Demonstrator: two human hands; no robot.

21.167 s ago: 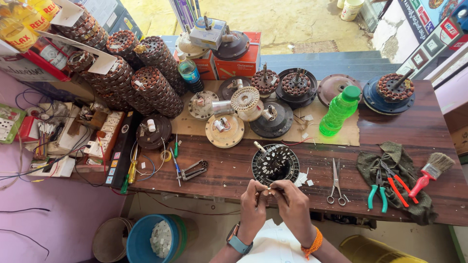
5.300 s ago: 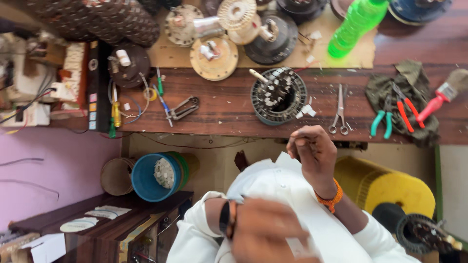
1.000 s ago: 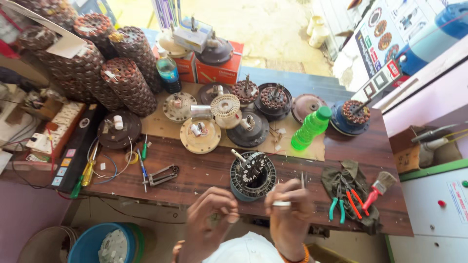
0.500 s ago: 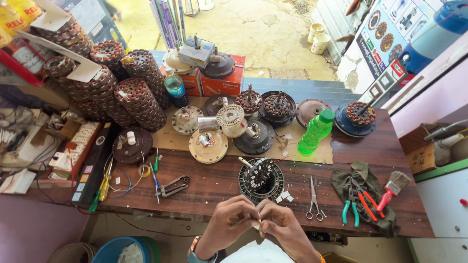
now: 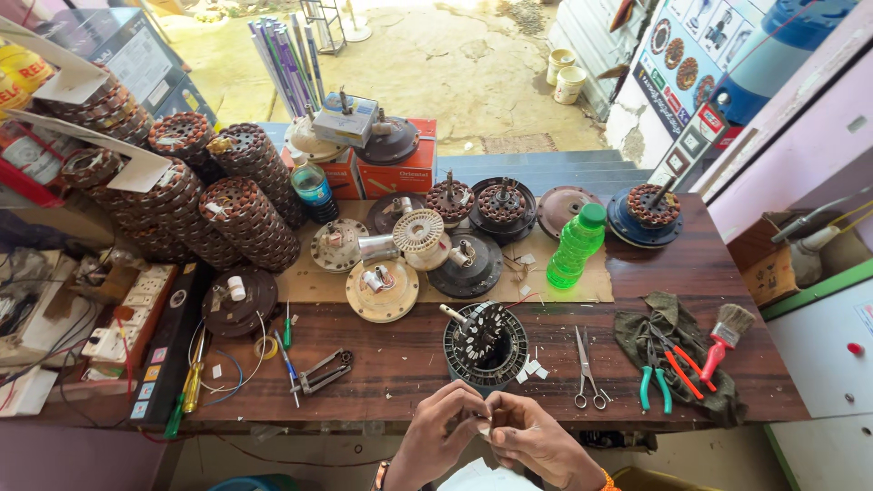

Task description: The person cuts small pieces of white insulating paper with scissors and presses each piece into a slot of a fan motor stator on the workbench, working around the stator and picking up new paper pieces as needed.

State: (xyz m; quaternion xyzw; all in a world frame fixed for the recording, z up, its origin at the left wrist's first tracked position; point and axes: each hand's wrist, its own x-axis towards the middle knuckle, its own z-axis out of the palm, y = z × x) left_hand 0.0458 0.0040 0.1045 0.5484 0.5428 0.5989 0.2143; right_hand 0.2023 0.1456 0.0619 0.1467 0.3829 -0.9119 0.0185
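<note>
We see a wooden workbench (image 5: 409, 355) stacked with motor stators (image 5: 245, 214); a round black stator (image 5: 485, 345) sits at its near edge, scissors (image 5: 585, 371) just beside. Below it, our left hand (image 5: 439, 438) and right hand (image 5: 532, 439) meet fingertip to fingertip, fingers curled inward, both pinching a small white slip (image 5: 485, 425) held just off the bench edge.
</note>
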